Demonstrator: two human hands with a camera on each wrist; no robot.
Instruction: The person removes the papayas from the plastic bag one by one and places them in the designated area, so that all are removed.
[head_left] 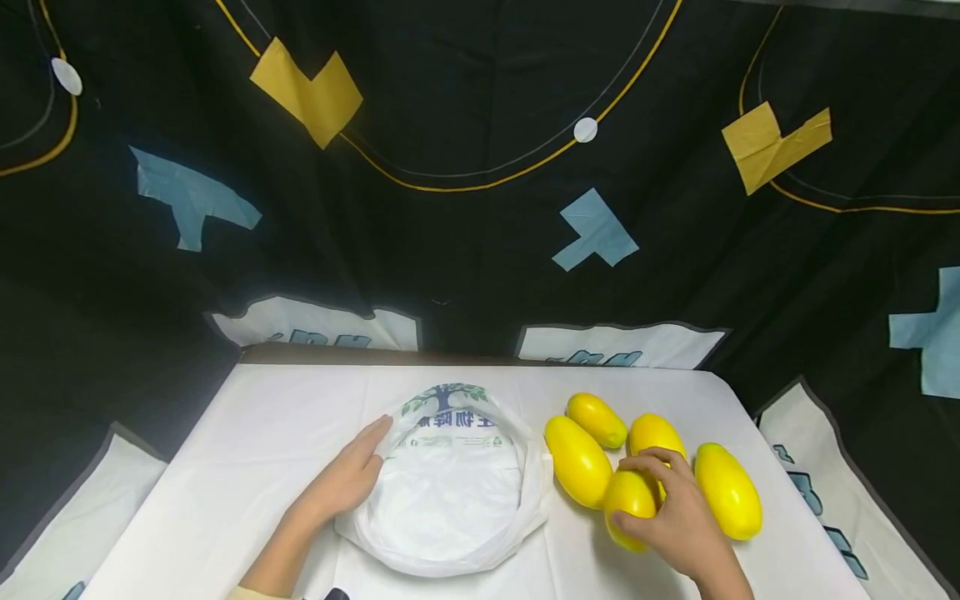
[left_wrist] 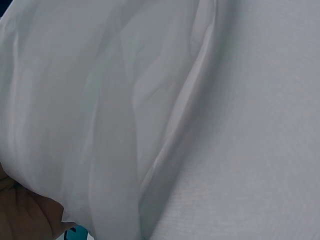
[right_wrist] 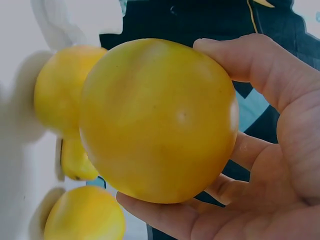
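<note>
A white plastic bag [head_left: 442, 492] with a tree print and mirrored lettering sits with its round mouth facing up. My left hand [head_left: 348, 471] rests its extended fingers against the bag's left side. In the left wrist view, the bag's pale folds [left_wrist: 100, 115] hide most of that hand. My right hand [head_left: 678, 517] grips a yellow oval fruit [head_left: 628, 504], mango-like, from above, thumb and fingers on opposite sides. The right wrist view shows the gripped fruit [right_wrist: 157, 120] filling the span of the hand.
Beside the held fruit lie several similar ones: a large one [head_left: 577, 461], a smaller one [head_left: 596, 419], one partly behind the right hand [head_left: 656, 433], and one at far right [head_left: 727, 492]. They lie on a white-covered table [head_left: 225, 467]. A dark printed cloth [head_left: 465, 250] hangs behind.
</note>
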